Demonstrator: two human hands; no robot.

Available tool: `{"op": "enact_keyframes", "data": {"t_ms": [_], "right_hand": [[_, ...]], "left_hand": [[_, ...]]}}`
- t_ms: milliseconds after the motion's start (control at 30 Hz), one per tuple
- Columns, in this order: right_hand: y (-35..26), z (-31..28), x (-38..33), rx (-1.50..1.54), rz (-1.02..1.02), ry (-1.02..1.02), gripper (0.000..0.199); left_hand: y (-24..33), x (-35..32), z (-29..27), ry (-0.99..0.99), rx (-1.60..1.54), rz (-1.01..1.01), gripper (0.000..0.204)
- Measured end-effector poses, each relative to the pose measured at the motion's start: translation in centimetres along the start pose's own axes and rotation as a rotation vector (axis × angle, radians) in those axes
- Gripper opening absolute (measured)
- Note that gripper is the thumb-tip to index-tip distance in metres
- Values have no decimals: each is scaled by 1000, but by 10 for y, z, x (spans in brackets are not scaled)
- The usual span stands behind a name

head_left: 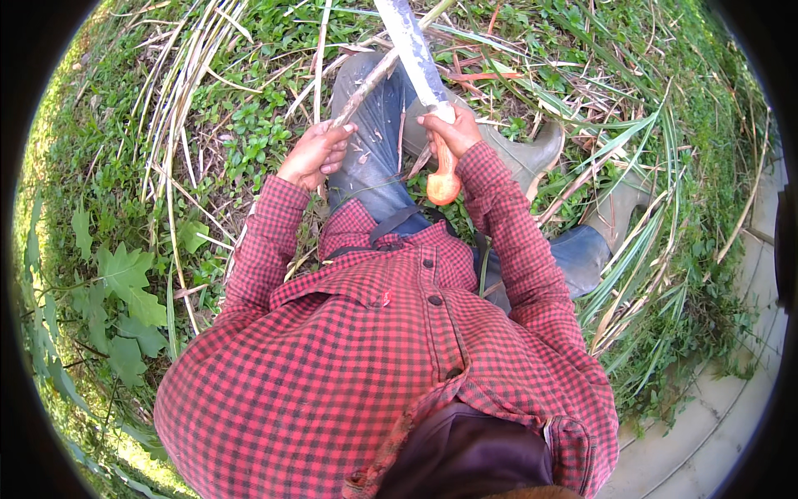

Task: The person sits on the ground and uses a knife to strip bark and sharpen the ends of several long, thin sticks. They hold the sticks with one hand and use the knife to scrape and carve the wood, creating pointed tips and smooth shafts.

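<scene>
Beyond the left hand (pixel 318 154), which grasps its near end, a stick (pixel 368 90) passes beneath the machete (pixel 413 51), whose handle (pixel 445 160) the right hand (pixel 454 130) grips above the bent legs (pixel 370 162); contact at the crossing cannot be confirmed. For control, keep the edge directed away from the left hand. No container is visible.

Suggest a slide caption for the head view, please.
Left grip holding a stick, right grip holding an orange-handled machete, above leafy ground.
</scene>
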State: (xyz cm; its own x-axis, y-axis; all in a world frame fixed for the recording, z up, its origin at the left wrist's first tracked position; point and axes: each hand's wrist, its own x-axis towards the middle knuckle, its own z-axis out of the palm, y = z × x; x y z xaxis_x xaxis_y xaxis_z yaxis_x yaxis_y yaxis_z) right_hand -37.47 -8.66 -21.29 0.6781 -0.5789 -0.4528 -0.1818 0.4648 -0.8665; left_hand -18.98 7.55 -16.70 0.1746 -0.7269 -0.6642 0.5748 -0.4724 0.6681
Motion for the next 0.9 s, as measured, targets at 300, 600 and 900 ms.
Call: {"op": "enact_keyframes", "data": {"t_ms": [300, 600, 900], "right_hand": [[-11, -7, -22, -16, 24, -120, 25], [-21, -60, -40, -12, 2, -35, 24], [-35, -35, -47, -273, 72, -209, 39]], "left_hand": [[1, 1, 0, -111, 67, 14, 21], [-17, 13, 40, -414, -100, -147, 33], [-29, -2, 37, -200, 68, -72, 30]]}}
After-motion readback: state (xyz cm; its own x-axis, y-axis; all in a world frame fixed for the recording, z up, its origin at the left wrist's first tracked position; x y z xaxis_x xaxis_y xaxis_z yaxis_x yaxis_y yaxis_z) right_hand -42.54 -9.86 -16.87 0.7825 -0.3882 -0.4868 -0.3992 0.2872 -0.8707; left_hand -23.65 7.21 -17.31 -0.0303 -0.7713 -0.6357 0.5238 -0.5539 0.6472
